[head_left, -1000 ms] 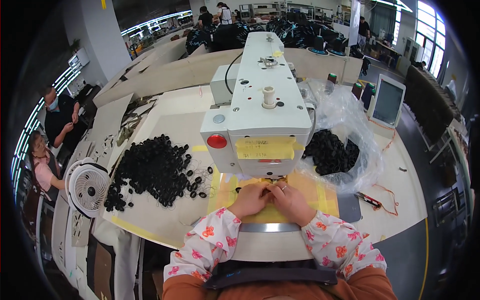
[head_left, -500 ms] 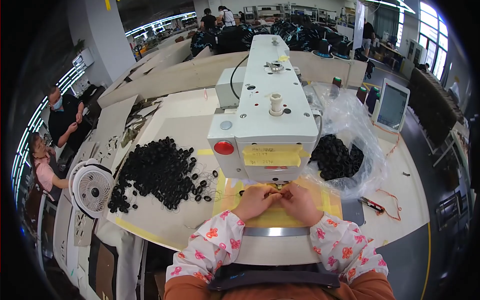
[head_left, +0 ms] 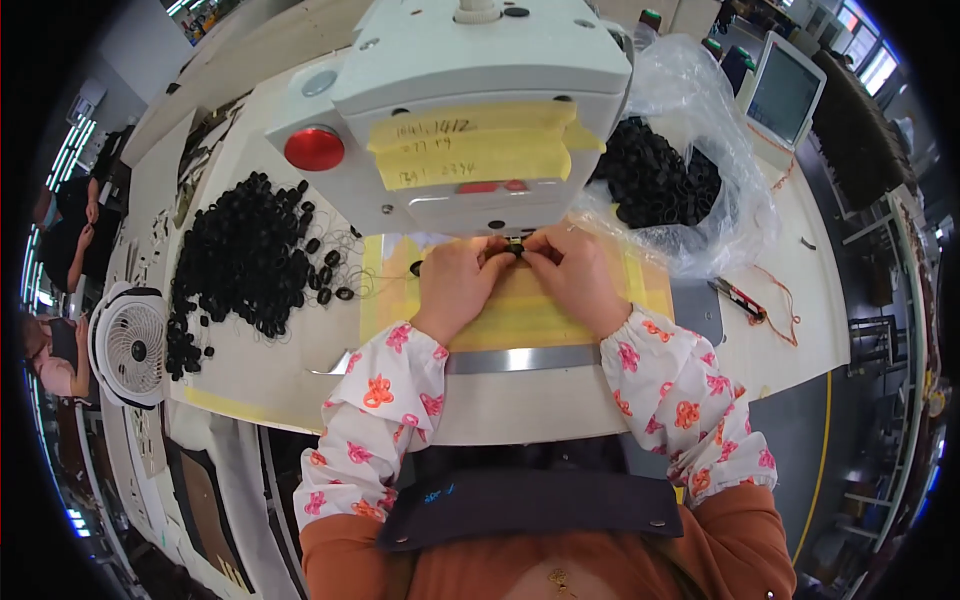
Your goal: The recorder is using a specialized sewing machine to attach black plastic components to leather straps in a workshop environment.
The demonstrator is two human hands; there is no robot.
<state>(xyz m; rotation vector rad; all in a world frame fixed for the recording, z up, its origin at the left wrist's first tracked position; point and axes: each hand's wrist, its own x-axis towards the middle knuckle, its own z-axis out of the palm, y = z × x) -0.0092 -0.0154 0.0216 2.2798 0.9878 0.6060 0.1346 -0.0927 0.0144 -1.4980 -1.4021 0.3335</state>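
Note:
Both my hands meet under the front of a white sewing machine [head_left: 480, 75], over a bed covered with yellow tape [head_left: 520, 315]. My left hand [head_left: 455, 285] and my right hand [head_left: 575, 275] pinch a small black loop [head_left: 515, 249] between their fingertips, one from each side. Just left of my left hand lies another black loop [head_left: 416, 268] with thread trailing from it. A big pile of black loops [head_left: 245, 255] with loose threads spreads over the table to the left. More black loops [head_left: 660, 175] fill a clear plastic bag [head_left: 735, 225] at the right.
A white fan [head_left: 135, 345] stands at the left edge, near two other people. Right of the bed lie a red-handled cutter [head_left: 740, 300] and an orange cord [head_left: 785, 295]. A tilted control screen [head_left: 785, 90] stands at the back right. Thread tweezers or a hook [head_left: 335, 365] lie front left.
The view has tipped down and come closer, so the machine sits higher in the picture. The black loop now shows between my fingertips, which hid it before.

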